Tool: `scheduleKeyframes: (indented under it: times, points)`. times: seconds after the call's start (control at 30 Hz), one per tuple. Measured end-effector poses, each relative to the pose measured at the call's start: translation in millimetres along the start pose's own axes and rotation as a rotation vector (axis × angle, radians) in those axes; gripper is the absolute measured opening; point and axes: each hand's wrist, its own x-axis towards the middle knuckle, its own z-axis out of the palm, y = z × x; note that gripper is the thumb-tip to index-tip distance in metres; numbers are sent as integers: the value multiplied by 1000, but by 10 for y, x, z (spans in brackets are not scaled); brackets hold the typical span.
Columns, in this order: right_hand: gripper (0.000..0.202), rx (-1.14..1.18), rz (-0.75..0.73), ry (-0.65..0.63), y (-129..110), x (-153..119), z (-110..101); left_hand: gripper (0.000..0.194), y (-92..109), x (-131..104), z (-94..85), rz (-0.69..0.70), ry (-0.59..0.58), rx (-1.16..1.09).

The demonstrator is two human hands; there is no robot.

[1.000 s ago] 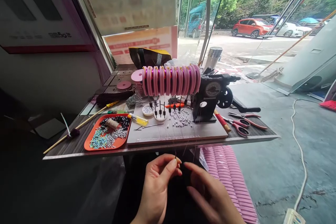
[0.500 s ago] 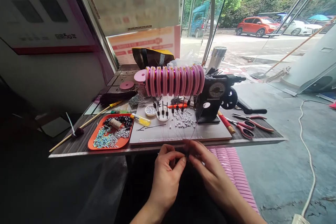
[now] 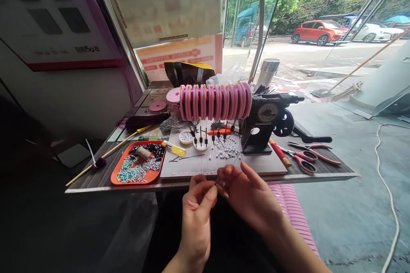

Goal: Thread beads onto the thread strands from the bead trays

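Note:
In front of the table edge, my left hand (image 3: 197, 204) pinches a tiny dark piece at its fingertips, too small to name. Close beside it, my right hand (image 3: 253, 196) has its thumb raised away from loosely bent fingers, whose tips come near the pinch. Above both hands is a row of pink spools (image 3: 216, 102) on a black hand-cranked winding machine (image 3: 259, 130). Thin threads run down from the spools towards my hands, several with black weights (image 3: 201, 140). White beads (image 3: 227, 148) lie scattered on the pale board (image 3: 188, 168).
At the left stands an orange tray (image 3: 115, 175) with beads and a thread roll. A yellow lighter (image 3: 174, 148) and a small bead dish (image 3: 186, 137) sit near it. Scissors (image 3: 304, 160) and pliers (image 3: 320, 149) lie right of the machine; a crank handle (image 3: 315, 139) sticks out there.
My right hand has turned and opened, its thumb lifting away from the fingers. My left hand keeps its pinch, slightly further left. The whole view has shifted a little.

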Motion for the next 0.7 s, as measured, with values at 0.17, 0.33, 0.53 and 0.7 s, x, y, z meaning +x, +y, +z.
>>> scheduleKeyframes:
  times: [0.17,0.33,0.53,0.7]
  points:
    - [27,-286,-97,-33,42,-138,-131,7,64,-58,38,-429,-87,-175]
    - [19,-1201,-507,201,166,-453,-302,11,102,-24,3,-51,-229,313]
    - [25,-1776,-1043,-7,-30,-516,-181,11,138,-41,18,293,-198,703]
    - [28,-1830,-1006,-642,-457,-117,47,15,185,36,-33,146,-321,467]
